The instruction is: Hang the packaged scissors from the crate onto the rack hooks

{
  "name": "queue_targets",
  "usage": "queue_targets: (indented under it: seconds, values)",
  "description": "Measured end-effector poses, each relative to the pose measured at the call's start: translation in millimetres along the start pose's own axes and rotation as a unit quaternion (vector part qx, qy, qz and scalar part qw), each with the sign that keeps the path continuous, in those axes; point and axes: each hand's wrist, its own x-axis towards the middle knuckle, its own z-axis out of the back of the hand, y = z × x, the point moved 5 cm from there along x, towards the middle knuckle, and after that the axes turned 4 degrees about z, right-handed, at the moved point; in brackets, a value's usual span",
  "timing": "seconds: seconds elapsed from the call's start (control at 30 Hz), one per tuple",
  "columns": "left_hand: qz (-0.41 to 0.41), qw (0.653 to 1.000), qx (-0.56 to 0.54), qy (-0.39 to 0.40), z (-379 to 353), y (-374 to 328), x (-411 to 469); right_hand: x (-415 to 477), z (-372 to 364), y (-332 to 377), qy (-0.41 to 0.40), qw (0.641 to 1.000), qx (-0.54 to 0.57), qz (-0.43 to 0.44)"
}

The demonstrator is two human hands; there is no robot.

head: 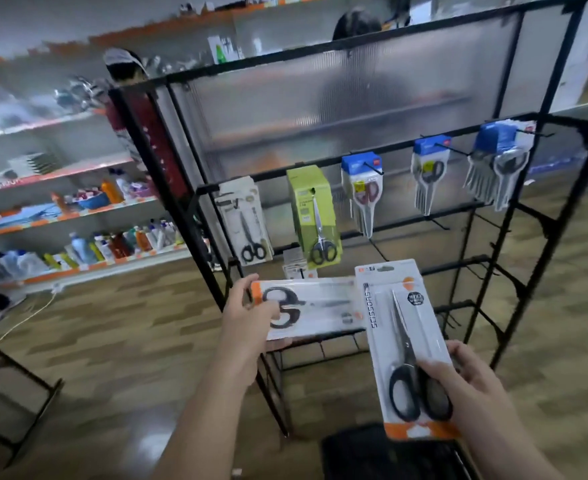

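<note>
My left hand [251, 317] grips the handle end of a packaged pair of black scissors [316, 306] that lies sideways in front of the black rack [168, 188]. My right hand [465, 382] holds a second white-and-orange scissors package [406, 341] upright by its lower end, thumb over the black handles. Both packages are level with the rack's lower rows. A dark crate [372, 452] sits on the floor below my right hand, its contents not visible. Empty hooks [437, 225] stick out of the lower bars.
The rack's upper row holds a grey scissors pack [247, 223], a green pack [315, 216] and three blue-topped bunches [363, 188]. Store shelves with bottles [112, 244] line the left wall. Two people's heads show behind the rack panel. Wood floor lies all around.
</note>
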Motion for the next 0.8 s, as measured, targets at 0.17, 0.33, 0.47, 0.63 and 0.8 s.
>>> queue_targets:
  seconds: [0.17,0.33,0.47,0.63,0.8]
  values:
    - [0.153,0.977,-0.106,0.104,-26,70,14,9,28,-2,-0.003,0.999,0.044,-0.02]
    - [0.199,0.966,-0.152,0.066,-41,120,14,56,37,-16,0.056,0.996,0.025,-0.057]
    - [0.21,0.968,-0.135,0.029,-31,143,10,92,24,-42,0.128,0.986,-0.05,-0.098]
    - [0.24,0.953,-0.181,-0.03,-15,167,25,125,-1,-95,0.139,0.964,-0.154,-0.168]
    - [0.253,0.949,-0.175,-0.066,4,183,61,162,-49,-136,0.137,0.954,-0.19,-0.186]
